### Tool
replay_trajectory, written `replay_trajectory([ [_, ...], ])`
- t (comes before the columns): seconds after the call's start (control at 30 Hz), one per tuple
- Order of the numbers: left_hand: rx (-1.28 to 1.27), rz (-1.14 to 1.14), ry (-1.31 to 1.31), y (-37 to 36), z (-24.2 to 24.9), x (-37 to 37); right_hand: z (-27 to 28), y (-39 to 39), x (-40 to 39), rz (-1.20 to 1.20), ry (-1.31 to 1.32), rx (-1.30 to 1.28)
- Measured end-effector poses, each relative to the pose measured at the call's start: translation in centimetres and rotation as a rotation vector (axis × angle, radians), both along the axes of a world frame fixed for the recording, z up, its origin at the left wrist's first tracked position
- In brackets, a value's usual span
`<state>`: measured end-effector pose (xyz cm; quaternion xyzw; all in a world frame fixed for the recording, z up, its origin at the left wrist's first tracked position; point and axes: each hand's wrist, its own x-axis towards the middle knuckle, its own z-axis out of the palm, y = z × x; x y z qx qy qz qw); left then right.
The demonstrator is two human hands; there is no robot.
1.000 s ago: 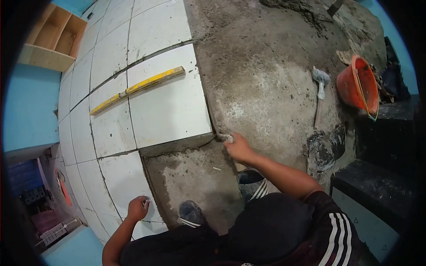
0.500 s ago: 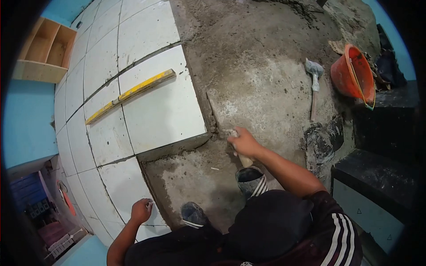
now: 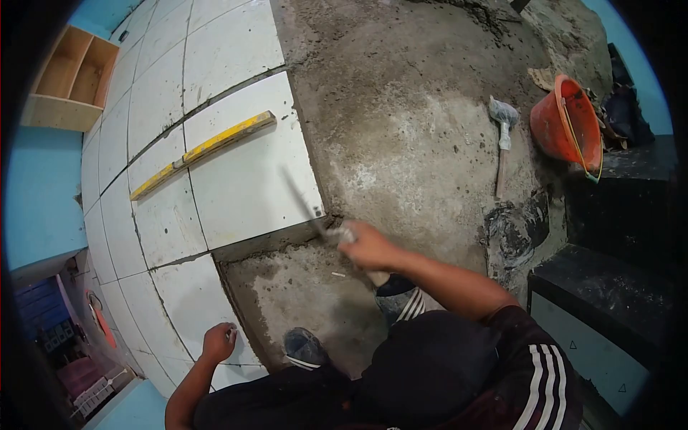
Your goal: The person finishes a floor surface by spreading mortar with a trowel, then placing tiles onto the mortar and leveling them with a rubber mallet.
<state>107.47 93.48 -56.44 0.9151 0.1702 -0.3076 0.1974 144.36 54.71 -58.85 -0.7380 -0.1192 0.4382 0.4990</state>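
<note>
My right hand (image 3: 369, 246) is closed around the handle of a trowel (image 3: 297, 190). Its thin blade, smeared by motion, extends up and left over the corner of a large white tile (image 3: 251, 183). Part of the pale handle shows below the fist. My left hand (image 3: 219, 342) rests at a lower white tile (image 3: 190, 304), its fingers curled together. Something small and pale may be at the fingertips, too small to name. Between the hands lies a bare recess of rough concrete (image 3: 301, 287) bordered by tile edges and mortar.
A yellow spirit level (image 3: 204, 154) lies across the tiles. On the right are a mallet with a wrapped head (image 3: 504, 115), an orange bucket (image 3: 555, 129) and black steps (image 3: 609, 279). My shoe (image 3: 307, 347) stands on the concrete. A wooden shelf (image 3: 72, 75) is at upper left.
My right hand has moved left and slightly down, and the trowel blade has swung into sight over the tile corner. My left hand stays by the lower tile. The view has shifted slightly.
</note>
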Motion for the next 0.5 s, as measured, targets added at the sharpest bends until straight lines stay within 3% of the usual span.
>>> replay_trajectory([
  [0.1,0.019,-0.014,0.021,-0.3,0.6,1.5,-0.1,-0.1,-2.8,-0.018,-0.028,0.029],
  [0.13,0.024,-0.018,0.020,-0.5,0.9,1.9,-0.2,-0.7,-2.5,-0.042,0.131,0.002],
  [0.2,0.026,0.002,0.003,-0.4,1.2,1.8,-2.0,-2.8,-1.4,-0.170,0.045,-0.028],
  [0.27,0.011,0.051,-0.020,-0.7,1.3,0.7,-2.7,-5.7,1.4,-0.201,-0.293,-0.161],
  [0.4,0.027,0.100,-0.021,-0.2,1.1,-1.6,-0.2,-9.6,8.7,-0.263,-0.690,-0.594],
  [0.5,0.041,0.076,-0.037,0.1,0.8,-1.7,-2.8,-11.6,13.1,-0.247,-0.886,-0.743],
])
